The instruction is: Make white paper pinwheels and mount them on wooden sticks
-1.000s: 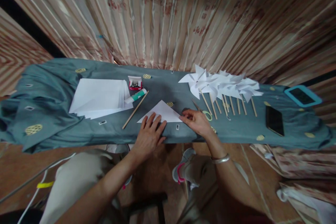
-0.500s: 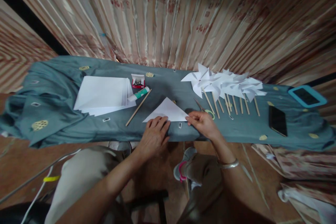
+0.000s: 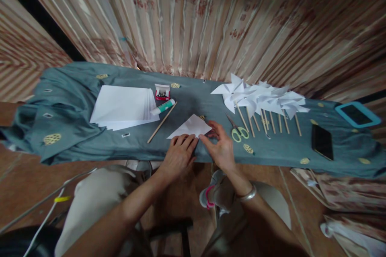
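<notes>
A white sheet of paper (image 3: 190,125), folded into a triangle, lies near the table's front edge. My left hand (image 3: 179,152) rests on its lower edge with the fingers stretched out flat. At the paper's right side my right hand (image 3: 220,144) has its thumb on the lower edge and its bent fingers by the right corner, holding the paper between them. Just left of the paper lies a wooden stick (image 3: 162,122). Scissors with green handles (image 3: 239,132) lie to the right of my right hand.
On the left are a stack of white paper (image 3: 120,102), a glue stick (image 3: 164,107) and an open red box (image 3: 163,93) of small metal pieces. Several paper pinwheels (image 3: 259,96) on sticks lie back right. A phone (image 3: 322,141) and a blue-framed tablet (image 3: 357,113) sit far right.
My right hand has moved left from the paper's right tip, and the paper's right corner is now drawn inward. The scissors are uncovered. My left hand stays on the paper.
</notes>
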A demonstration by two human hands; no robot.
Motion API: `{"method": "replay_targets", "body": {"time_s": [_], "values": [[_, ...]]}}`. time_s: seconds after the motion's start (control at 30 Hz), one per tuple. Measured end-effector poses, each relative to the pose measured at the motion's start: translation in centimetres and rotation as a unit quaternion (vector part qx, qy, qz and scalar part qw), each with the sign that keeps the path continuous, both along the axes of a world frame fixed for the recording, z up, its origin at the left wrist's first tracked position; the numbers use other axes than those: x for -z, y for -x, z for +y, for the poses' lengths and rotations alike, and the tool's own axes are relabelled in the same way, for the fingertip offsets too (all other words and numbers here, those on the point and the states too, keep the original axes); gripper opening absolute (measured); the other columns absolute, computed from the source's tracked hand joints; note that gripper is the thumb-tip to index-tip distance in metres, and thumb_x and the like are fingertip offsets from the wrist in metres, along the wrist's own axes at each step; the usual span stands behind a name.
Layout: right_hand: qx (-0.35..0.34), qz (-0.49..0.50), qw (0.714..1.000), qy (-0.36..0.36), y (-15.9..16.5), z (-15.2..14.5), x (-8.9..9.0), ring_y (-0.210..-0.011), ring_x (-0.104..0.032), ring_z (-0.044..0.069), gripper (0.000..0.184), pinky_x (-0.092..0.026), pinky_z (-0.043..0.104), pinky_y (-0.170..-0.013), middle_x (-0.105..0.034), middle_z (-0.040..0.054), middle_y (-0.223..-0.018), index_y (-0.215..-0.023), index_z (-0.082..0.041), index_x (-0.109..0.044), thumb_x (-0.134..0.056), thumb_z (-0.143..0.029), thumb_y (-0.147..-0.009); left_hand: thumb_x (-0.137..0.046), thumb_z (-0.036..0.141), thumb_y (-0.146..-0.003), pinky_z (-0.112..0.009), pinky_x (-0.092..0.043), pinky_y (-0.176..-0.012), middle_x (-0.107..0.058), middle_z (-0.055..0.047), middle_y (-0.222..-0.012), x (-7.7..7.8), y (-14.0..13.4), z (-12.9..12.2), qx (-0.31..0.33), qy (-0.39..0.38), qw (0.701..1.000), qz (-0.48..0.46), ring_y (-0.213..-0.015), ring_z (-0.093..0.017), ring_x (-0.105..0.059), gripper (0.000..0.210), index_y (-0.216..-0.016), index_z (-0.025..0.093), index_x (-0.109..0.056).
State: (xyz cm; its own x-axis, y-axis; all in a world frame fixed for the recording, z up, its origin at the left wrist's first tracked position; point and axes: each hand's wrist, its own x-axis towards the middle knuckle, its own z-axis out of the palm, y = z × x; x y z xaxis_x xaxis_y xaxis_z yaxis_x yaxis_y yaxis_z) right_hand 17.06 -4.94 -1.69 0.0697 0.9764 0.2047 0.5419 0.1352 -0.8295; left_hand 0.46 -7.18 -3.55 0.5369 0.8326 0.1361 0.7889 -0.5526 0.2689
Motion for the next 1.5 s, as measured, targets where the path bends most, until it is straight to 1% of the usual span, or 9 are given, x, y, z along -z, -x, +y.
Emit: {"method": "replay_targets", "body": {"time_s": [0.17,0.3,0.47,0.57,0.67,0.8,0.93,1.07,1.5], "values": [[-0.063,-0.083,0.994,-0.034,1.5,-0.2,2.3,-0.117,-0.057,0.024,0.038,-0.049,0.04,-0.099,-0.06,0.0134,-0.13,-0.124,-0.017,-0.058,-0.051,-0.035,-0.091,-0.058,0.028,-0.087,-0.048,-0.035,-0.103,-0.055,-0.017,-0.134,0.1,0.3,-0.1,0.011,0.012,1.0,0.0,-0.128,-0.031,-0.043,0.048,-0.131,0.011,-0.049],[-0.107,-0.188,0.973,-0.08,1.7,-0.4,2.7,-0.128,-0.049,0.024,0.044,-0.041,0.043,-0.108,-0.052,0.0147,-0.14,-0.137,-0.015,-0.05,-0.038,-0.027,-0.097,-0.058,0.027,-0.087,-0.048,-0.037,-0.104,-0.059,-0.017,-0.127,0.0,0.8,-0.1,0.028,0.028,0.999,-0.009,-0.128,-0.031,-0.044,0.046,-0.128,0.008,-0.05],[-0.146,-0.287,0.939,-0.123,2.0,-0.2,2.8,-0.132,-0.045,0.026,0.049,-0.041,0.044,-0.108,-0.044,0.0161,-0.147,-0.145,-0.015,-0.04,-0.033,-0.019,-0.097,-0.059,0.025,-0.086,-0.048,-0.037,-0.107,-0.059,-0.018,-0.127,0.0,1.5,-0.2,0.044,0.04,0.997,-0.039,-0.124,-0.03,-0.048,0.047,-0.129,0.006,-0.05],[-0.155,-0.333,0.92,-0.132,2.2,0.0,3.0,-0.132,-0.044,0.028,0.051,-0.042,0.046,-0.106,-0.044,0.017,-0.147,-0.145,-0.013,-0.04,-0.034,-0.013,-0.094,-0.059,0.022,-0.085,-0.045,-0.035,-0.11,-0.054,-0.019,-0.134,0.0,2.3,-0.4,0.051,0.037,0.996,-0.059,-0.128,-0.029,-0.046,0.05,-0.131,0.007,-0.048],[-0.153,-0.368,0.91,-0.119,2.6,0.1,3.0,-0.132,-0.042,0.03,0.049,-0.043,0.047,-0.104,-0.043,0.0201,-0.147,-0.142,-0.008,-0.043,-0.036,-0.012,-0.094,-0.058,0.02,-0.085,-0.05,-0.032,-0.113,-0.052,-0.019,-0.138,-0.2,3.3,-0.8,0.029,0.018,0.999,-0.039,-0.132,-0.03,-0.043,0.049,-0.132,0.009,-0.049],[-0.139,-0.384,0.907,-0.101,3.2,0.2,2.6,-0.133,-0.041,0.032,0.044,-0.043,0.048,-0.103,-0.044,0.0229,-0.146,-0.137,-0.004,-0.047,-0.036,-0.019,-0.097,-0.054,0.02,-0.087,-0.052,-0.03,-0.113,-0.051,-0.017,-0.141,-0.3,4.4,-1.5,0.003,-0.005,1.0,-0.005,-0.134,-0.031,-0.043,0.045,-0.131,0.011,-0.052],[-0.138,-0.384,0.908,-0.092,3.4,0.3,2.4,-0.133,-0.041,0.031,0.044,-0.043,0.049,-0.103,-0.046,0.0203,-0.145,-0.137,-0.009,-0.048,-0.035,-0.025,-0.099,-0.053,0.02,-0.088,-0.049,-0.034,-0.109,-0.048,-0.017,-0.145,-0.2,5.1,-2.0,0.002,-0.009,1.0,0.002,-0.136,-0.03,-0.041,0.043,-0.131,0.012,-0.053],[-0.151,-0.381,0.908,-0.087,3.1,0.3,2.4,-0.134,-0.04,0.03,0.044,-0.042,0.048,-0.105,-0.047,0.0197,-0.144,-0.139,-0.01,-0.046,-0.036,-0.025,-0.099,-0.051,0.019,-0.089,-0.046,-0.039,-0.103,-0.048,-0.015,-0.146,-0.3,5.7,-2.3,-0.004,0.001,1.0,0.007,-0.134,-0.029,-0.043,0.042,-0.131,0.014,-0.052],[-0.158,-0.399,0.899,-0.084,2.9,0.3,2.6,-0.132,-0.042,0.03,0.044,-0.043,0.047,-0.103,-0.048,0.0176,-0.144,-0.138,-0.01,-0.048,-0.035,-0.028,-0.1,-0.047,0.019,-0.093,-0.045,-0.039,-0.099,-0.052,-0.012,-0.142,-0.5,6.4,-2.9,-0.018,-0.003,1.0,-0.001,-0.13,-0.027,-0.046,0.037,-0.129,0.016,-0.055]]}}
